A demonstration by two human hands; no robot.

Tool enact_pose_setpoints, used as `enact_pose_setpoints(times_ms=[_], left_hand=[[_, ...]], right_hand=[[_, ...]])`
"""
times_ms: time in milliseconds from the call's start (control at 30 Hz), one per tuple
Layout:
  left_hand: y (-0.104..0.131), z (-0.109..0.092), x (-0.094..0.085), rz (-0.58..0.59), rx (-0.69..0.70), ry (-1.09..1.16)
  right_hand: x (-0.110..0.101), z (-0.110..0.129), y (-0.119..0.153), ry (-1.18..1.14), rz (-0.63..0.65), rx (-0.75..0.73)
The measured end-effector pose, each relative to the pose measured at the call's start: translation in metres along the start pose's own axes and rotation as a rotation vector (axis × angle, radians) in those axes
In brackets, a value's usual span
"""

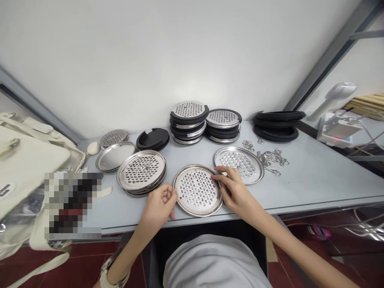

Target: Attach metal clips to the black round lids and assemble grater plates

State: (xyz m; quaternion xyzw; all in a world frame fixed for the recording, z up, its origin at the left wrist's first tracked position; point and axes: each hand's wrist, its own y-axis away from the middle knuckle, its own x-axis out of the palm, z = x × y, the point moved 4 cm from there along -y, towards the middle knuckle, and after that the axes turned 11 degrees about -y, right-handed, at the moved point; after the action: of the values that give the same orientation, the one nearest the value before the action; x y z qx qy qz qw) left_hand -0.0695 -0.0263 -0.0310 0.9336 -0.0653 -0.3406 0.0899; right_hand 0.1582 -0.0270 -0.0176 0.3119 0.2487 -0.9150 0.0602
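A round metal grater plate (198,190) lies near the table's front edge, its raised teeth facing up. At its left rim is my left hand (160,202), fingers curled and thumb against the edge. My right hand (235,188) holds the right rim, with fingertips on the top and the thumb by the side. Just behind that hand sits another round grater plate (238,162), its holes in a shallow metal dish shape. To the left, a stack of grater plates (142,170) stands close to my left hand. Small metal clips (273,157) lie in a loose pile at the right.
Behind stand two stacks of black-rimmed graters (188,120) (223,124). Black rings (277,126) are piled at the back right, and a black holder (153,139) sits left of centre. Plain metal discs (117,155) and a cream bag (30,160) occupy the left side.
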Motion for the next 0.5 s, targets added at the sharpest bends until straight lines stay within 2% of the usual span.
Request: enact_pose_setpoints(times_ms=[367, 500], left_hand=[[-0.0006, -0.0031, -0.0014, 0.008, 0.041, 0.049], [-0.0004, -0.004, -0.0021, -0.001, 0.038, 0.049]], right_hand=[[-0.0001, 0.0005, 0.0026, 0.066, -0.092, -0.008], [0.0006, 0.0043, 0.0033, 0.095, -0.064, -0.044]])
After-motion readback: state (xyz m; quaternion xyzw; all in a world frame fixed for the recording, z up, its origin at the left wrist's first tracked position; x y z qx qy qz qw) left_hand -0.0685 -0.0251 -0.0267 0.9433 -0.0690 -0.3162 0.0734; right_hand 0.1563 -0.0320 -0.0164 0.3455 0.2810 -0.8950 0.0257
